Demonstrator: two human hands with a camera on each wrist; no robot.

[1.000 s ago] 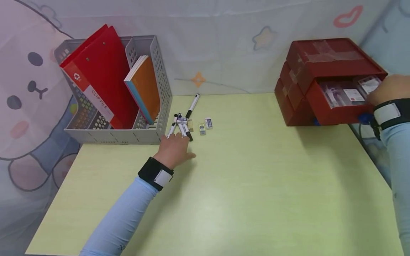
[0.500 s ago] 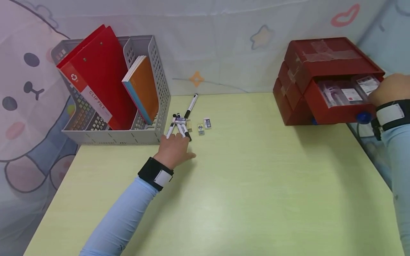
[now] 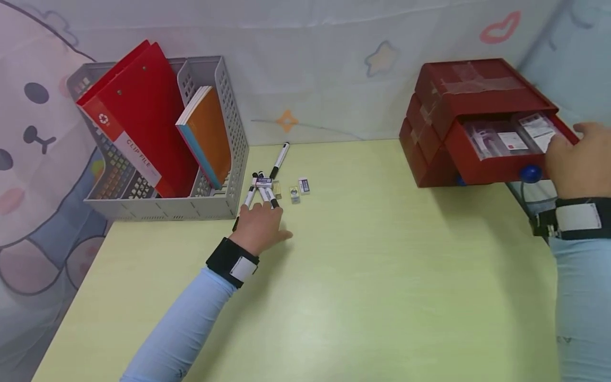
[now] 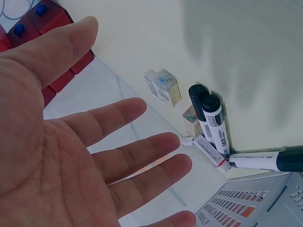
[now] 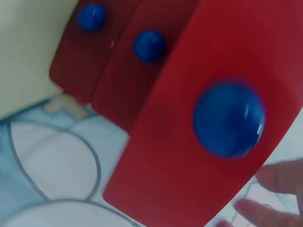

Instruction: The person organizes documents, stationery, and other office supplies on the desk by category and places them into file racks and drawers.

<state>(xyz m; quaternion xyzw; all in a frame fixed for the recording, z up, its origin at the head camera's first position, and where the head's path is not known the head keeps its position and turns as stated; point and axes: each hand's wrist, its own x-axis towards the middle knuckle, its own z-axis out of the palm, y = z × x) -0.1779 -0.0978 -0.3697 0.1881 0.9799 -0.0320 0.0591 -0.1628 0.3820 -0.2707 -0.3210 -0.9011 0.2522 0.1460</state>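
Observation:
My left hand [image 3: 260,225] hovers over the table near several black-capped whiteboard markers [image 3: 280,159], holding nothing; its fingers are spread in the left wrist view. Beside the markers lie small erasers [image 3: 304,185], and one boxed eraser [image 4: 209,152] rests against the markers. At the right, my right hand [image 3: 579,162] is by the front right corner of a pulled-out red drawer [image 3: 496,170] with a blue knob [image 5: 229,119]. Its fingers [image 5: 272,215] extend alongside the drawer's edge in the right wrist view. Clear plastic cases [image 3: 537,130] with white labels sit inside that drawer.
The drawer belongs to the top unit of a stacked red drawer set [image 3: 477,79]; lower drawers are closed. A grey basket [image 3: 167,209] at the back left holds a red clip file [image 3: 143,122] and notebooks [image 3: 210,138]. A printed cloth [image 3: 324,69] hangs behind the table.
My right hand has drawn back from over the drawer's right side toward its front corner. The left hand stays about where it was. The head view has shifted slightly.

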